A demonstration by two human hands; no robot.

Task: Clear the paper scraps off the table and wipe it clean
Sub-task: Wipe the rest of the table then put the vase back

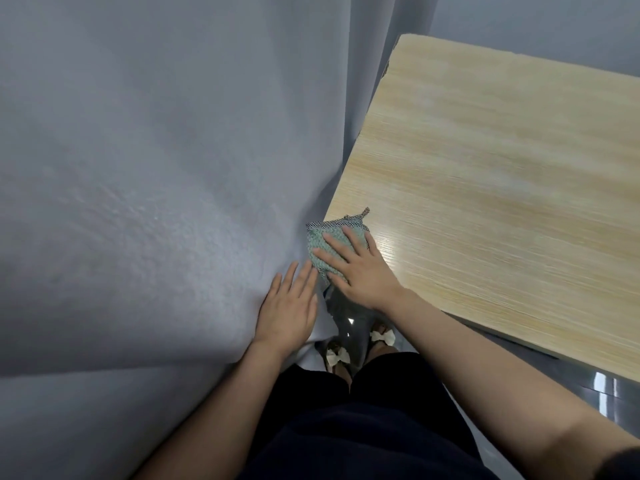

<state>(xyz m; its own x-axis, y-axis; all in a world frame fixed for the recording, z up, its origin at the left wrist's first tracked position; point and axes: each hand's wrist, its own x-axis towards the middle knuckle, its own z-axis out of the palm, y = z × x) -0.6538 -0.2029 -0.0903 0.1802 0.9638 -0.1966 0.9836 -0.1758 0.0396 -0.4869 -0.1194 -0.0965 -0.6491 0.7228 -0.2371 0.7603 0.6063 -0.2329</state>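
A light wooden table point(502, 188) fills the right side of the view, and I see no paper scraps on it. A green knitted cloth point(327, 237) with a dark checked border lies over the table's near left corner and hangs partly off it. My right hand point(360, 268) presses flat on the cloth with straight, spread fingers. My left hand point(289, 306) is just left of the corner, fingers straight, resting flat against the grey curtain, apart from the cloth.
A grey curtain point(156, 168) covers the whole left side and hangs right against the table's left edge. Below the corner I see my feet in shoes with white bows point(337, 355) on a shiny grey floor point(602, 389).
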